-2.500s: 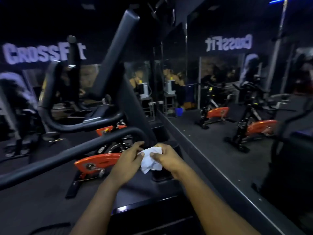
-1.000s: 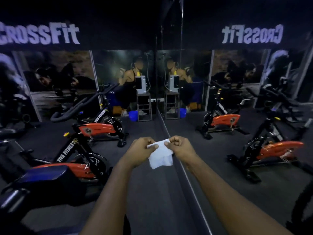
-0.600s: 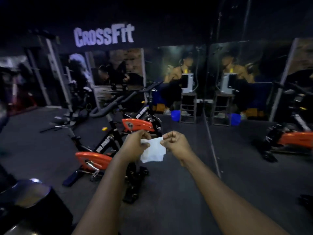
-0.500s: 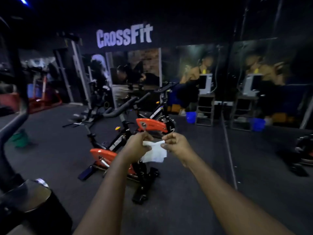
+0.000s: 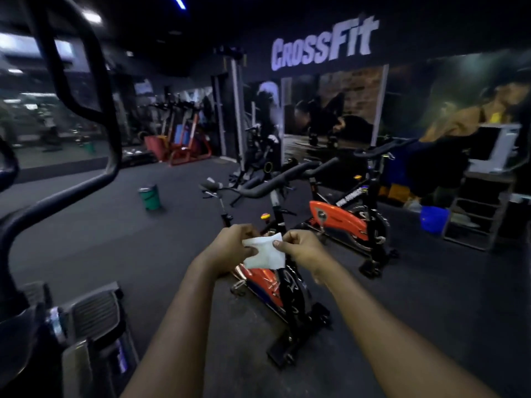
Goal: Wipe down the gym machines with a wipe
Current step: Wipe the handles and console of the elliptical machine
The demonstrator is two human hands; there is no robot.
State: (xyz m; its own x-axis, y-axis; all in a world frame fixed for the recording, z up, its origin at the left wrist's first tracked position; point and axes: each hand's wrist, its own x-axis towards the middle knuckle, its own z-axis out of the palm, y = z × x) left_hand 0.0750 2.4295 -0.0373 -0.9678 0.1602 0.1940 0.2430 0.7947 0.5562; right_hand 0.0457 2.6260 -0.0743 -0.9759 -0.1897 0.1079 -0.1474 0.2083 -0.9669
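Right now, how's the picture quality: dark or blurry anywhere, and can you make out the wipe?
Head view: dim overall, brightest at the CrossFit sign; the white wipe reads clearly, pinched by left hand and right hand; the green bin is motion-smeared; the black frame at left sinks into shadow.

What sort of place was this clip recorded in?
A gym, by the look of it: two orange spin bikes, a lit CrossFit sign and more red equipment further back.
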